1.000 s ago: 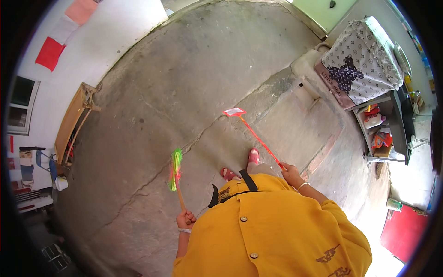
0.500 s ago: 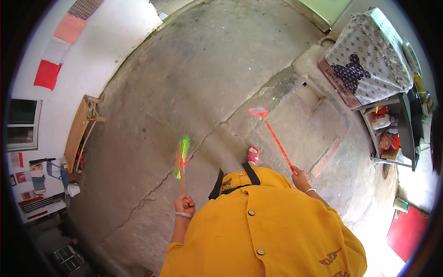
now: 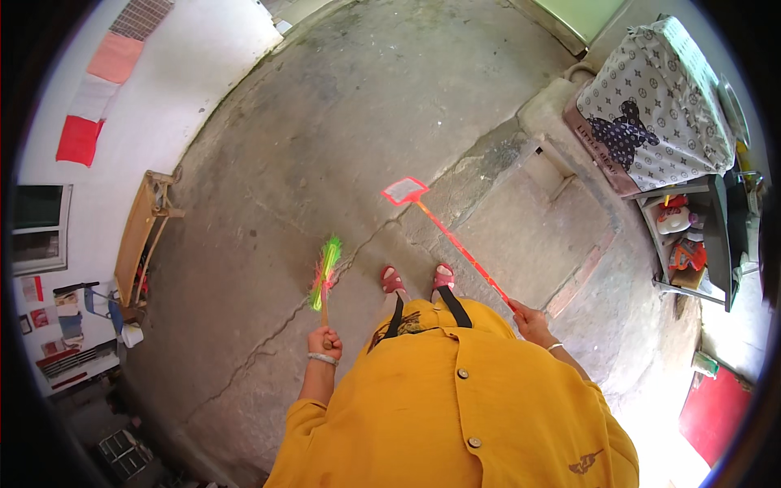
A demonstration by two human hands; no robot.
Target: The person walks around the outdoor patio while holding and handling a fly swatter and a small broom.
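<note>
My left hand (image 3: 325,345) is closed round the short wooden handle of a small hand broom (image 3: 326,272). Its bright green and pink bristles point away from me over the floor. In my right hand (image 3: 534,323) is the end of a long red handle. This belongs to what looks like a fly swatter (image 3: 405,191), with a red frame and a pale panel at its far end. The swatter slants forward and left across my front. Whether either tool touches the floor I cannot tell. Both my feet, in red sandals (image 3: 392,279), stand on the concrete between the tools.
The grey concrete floor (image 3: 325,122) has a long crack and a sunken square patch (image 3: 533,224). At the right, a cloth-covered box (image 3: 651,106) stands above a shelf (image 3: 691,240) with bottles and bags. A wooden piece of furniture (image 3: 137,236) leans by the left wall.
The swatter's head has swung left and a little nearer, so its handle slants more. My second sandal has come into view. The broom has tilted slightly right.
</note>
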